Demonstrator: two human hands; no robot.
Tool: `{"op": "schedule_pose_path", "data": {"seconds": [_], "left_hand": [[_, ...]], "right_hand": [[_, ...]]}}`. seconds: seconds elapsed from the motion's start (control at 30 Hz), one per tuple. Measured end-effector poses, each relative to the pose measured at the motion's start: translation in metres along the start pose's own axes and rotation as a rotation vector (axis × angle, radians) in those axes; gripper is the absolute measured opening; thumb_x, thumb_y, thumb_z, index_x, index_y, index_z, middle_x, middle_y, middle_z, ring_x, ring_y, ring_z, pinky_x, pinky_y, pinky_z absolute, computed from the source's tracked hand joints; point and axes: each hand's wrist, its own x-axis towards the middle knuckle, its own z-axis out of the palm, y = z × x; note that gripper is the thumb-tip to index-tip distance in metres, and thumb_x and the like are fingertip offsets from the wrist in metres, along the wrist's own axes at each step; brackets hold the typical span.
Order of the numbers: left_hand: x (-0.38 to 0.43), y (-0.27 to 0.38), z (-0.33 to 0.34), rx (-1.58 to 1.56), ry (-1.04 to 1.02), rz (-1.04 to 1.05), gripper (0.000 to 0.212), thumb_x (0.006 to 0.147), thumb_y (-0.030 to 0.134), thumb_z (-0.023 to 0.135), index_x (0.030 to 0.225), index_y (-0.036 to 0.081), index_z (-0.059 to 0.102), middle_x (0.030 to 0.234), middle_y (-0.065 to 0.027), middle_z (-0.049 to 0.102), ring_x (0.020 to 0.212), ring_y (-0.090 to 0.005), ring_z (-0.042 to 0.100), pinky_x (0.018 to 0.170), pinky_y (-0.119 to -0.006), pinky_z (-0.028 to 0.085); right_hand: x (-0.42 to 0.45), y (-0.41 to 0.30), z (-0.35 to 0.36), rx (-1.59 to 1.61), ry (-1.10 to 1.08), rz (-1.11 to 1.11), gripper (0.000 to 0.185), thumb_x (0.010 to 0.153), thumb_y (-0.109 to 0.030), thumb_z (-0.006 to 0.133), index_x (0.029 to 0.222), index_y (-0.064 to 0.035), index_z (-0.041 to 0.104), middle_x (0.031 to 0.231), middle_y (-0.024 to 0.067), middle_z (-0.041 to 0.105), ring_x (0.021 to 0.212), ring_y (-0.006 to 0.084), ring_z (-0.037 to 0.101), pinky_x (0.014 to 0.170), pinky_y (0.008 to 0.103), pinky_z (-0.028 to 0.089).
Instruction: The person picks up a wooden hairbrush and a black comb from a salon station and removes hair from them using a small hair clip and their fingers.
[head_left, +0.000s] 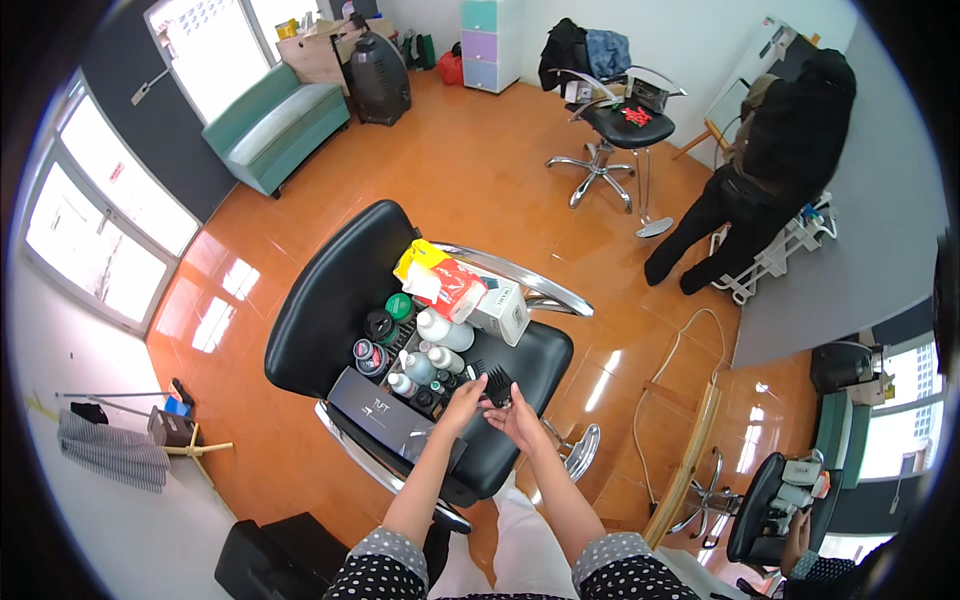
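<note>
Black clipper guard combs are held up between my two hands, above the black seat of a salon chair. My left hand grips them from one side, my right hand from the other. Just beyond my left hand stand white pump and squeeze bottles, small dark bottles and round jars. A dark grey box lies along the near side of the seat. Against the far armrest are a white Wahl box and a red and yellow packet of wipes.
A person in dark clothes stands at the upper right by a white trolley. Behind are another salon chair and a green sofa. A wood-framed mirror and a cable are at the right; a black stool is lower left.
</note>
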Motion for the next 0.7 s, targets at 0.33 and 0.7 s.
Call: {"op": "schedule_pose_path", "data": {"seconds": [0.33, 0.7], "left_hand": [[-0.142, 0.003, 0.018, -0.342, -0.169, 0.187, 0.023, 0.086, 0.026, 0.053, 0.093, 0.004, 0.056, 0.084, -0.0015, 0.056, 0.081, -0.0097, 0.054, 0.075, -0.024, 0.041], [-0.312, -0.024, 0.030, -0.205, -0.442, 0.123, 0.031, 0.084, 0.030, 0.056, 0.104, 0.006, 0.052, 0.090, -0.0018, 0.056, 0.083, -0.0099, 0.054, 0.069, -0.024, 0.044]], "right_hand": [[-0.142, 0.040, 0.036, -0.330, 0.241, -0.191, 0.043, 0.088, -0.041, 0.043, 0.113, -0.0067, 0.049, 0.093, 0.0056, 0.061, 0.087, 0.0165, 0.059, 0.074, 0.0278, 0.044], [-0.309, 0.146, 0.065, -0.197, 0.488, -0.656, 0.031, 0.080, -0.013, 0.061, 0.107, -0.0006, 0.052, 0.096, 0.0061, 0.058, 0.084, 0.0128, 0.057, 0.063, 0.0232, 0.046]]}}
